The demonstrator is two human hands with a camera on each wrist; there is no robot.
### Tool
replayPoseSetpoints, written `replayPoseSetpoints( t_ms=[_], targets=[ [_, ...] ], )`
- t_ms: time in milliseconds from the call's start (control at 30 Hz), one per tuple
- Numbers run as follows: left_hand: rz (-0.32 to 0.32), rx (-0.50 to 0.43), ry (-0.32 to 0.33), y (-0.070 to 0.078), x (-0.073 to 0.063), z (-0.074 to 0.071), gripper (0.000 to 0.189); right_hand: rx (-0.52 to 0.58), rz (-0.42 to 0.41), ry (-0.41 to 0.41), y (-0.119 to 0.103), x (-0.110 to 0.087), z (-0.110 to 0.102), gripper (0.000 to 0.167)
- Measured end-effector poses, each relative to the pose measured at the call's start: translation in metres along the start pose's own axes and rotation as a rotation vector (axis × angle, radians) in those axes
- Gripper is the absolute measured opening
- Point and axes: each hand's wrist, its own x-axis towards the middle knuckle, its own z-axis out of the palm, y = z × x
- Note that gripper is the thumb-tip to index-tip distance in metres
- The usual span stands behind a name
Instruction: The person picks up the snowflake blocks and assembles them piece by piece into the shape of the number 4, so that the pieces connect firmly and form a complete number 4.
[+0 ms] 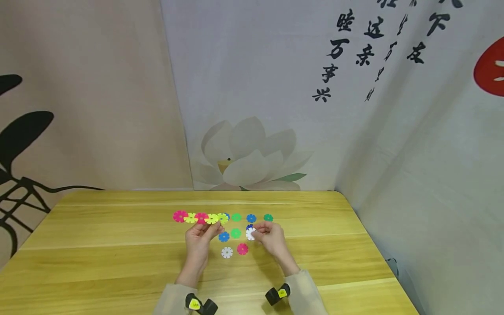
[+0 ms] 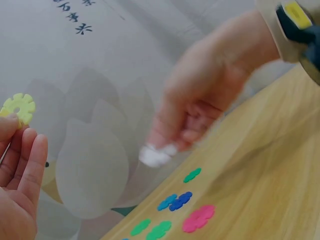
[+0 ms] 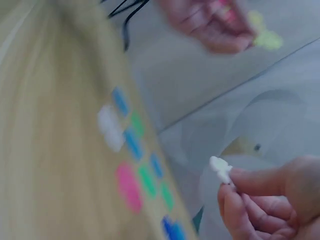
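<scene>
My left hand (image 1: 198,245) pinches a row of joined snowflake discs (image 1: 201,218), pink and yellow by turns, with two yellow ones at its right end. The row is held above the table and stretches out to the left. A yellow disc (image 2: 19,109) at the thumb shows its notched rim and centre hole in the left wrist view. Between thumb and fingertips my right hand (image 1: 271,239) holds a white snowflake disc (image 1: 250,235), apart from the row. In the right wrist view this white disc (image 3: 220,167) is seen nearly edge-on.
Loose discs lie on the wooden table (image 1: 118,262) between and beyond the hands: a white disc (image 1: 226,252), a pink disc (image 1: 242,249), and several blue and green ones, including a green disc (image 1: 236,233). A printed curtain (image 1: 252,87) hangs behind the table.
</scene>
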Motion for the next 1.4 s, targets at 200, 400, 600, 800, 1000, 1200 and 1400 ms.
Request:
replayPoseSetpoints(
  t_ms=[200, 400, 600, 800, 1000, 1200, 1400],
  targets=[
    [-0.01, -0.001, -0.011, -0.001, -0.001, 0.0, 0.023, 0.272, 0.054, -0.019, -0.035, -0.009, 0.004, 0.019],
    [0.01, -0.007, -0.017, -0.001, -0.001, 0.0, 0.024, 0.381, 0.008, -0.011, -0.056, -0.015, 0.014, 0.013],
    [0.004, -0.003, -0.016, -0.002, -0.001, 0.0, 0.021, 0.279, -0.269, 0.06, -0.065, -0.021, 0.024, 0.006],
    [0.007, -0.005, -0.013, -0.001, -0.002, 0.001, 0.016, 0.144, -0.448, 0.126, -0.08, -0.028, 0.026, 0.007],
    [0.02, -0.005, -0.023, -0.001, -0.002, 0.001, 0.025, 0.265, -0.26, 0.078, -0.069, -0.022, 0.026, 0.007],
    [0.036, -0.005, -0.052, -0.002, -0.004, 0.0, 0.028, 0.479, 0.019, -0.005, -0.065, -0.019, 0.025, 0.014],
    [0.023, 0.016, -0.052, -0.003, -0.004, -0.001, 0.03, 0.551, 0.116, -0.035, -0.07, -0.018, 0.025, 0.006]
  ],
)
